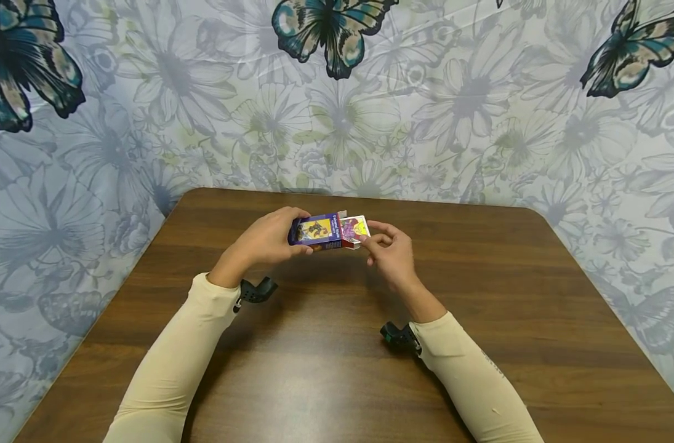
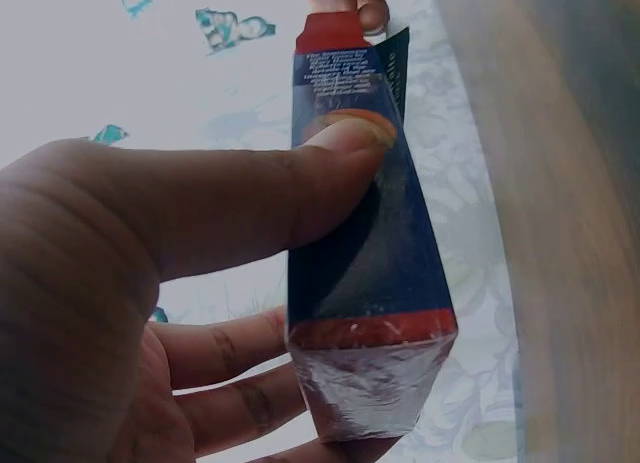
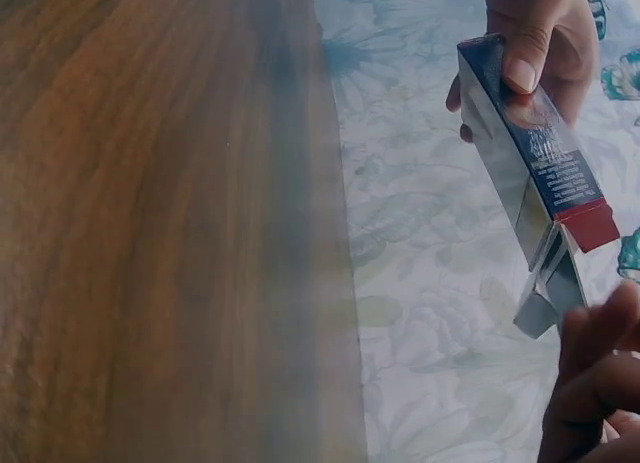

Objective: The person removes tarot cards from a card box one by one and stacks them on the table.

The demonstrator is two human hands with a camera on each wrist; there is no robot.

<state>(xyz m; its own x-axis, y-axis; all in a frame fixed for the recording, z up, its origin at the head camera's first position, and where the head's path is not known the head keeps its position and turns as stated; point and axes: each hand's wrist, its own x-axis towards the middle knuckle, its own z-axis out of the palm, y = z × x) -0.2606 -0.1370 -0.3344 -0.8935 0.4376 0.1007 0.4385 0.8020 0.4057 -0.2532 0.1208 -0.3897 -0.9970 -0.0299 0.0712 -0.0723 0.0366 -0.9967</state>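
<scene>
Brown wood-grain table (image 1: 314, 381), rounded far corners, dark streaks, shiny patch at the near middle. Nearest: two cream long sleeves, left (image 1: 176, 363) and right (image 1: 475, 375), black wrist-worn device at each cuff, left one (image 1: 257, 290), right one (image 1: 399, 335). Beyond cuffs: left hand (image 1: 264, 237) clamped on a small dark-blue cardboard box with red trim and a yellow picture panel (image 1: 316, 230), thumb pressed on its narrow printed side. Box held up above far middle of table, between both hands. Red end flap (image 3: 590, 226) folded out. White-bordered yellow-and-purple picture card (image 1: 352, 227) sticks partway out of box's right end; right hand (image 1: 392, 252) pinches its outer end, thumb in front. Behind table: pale grey floral wall covering (image 1: 481, 141), large teal-and-black butterflies (image 1: 333, 31) along top.
</scene>
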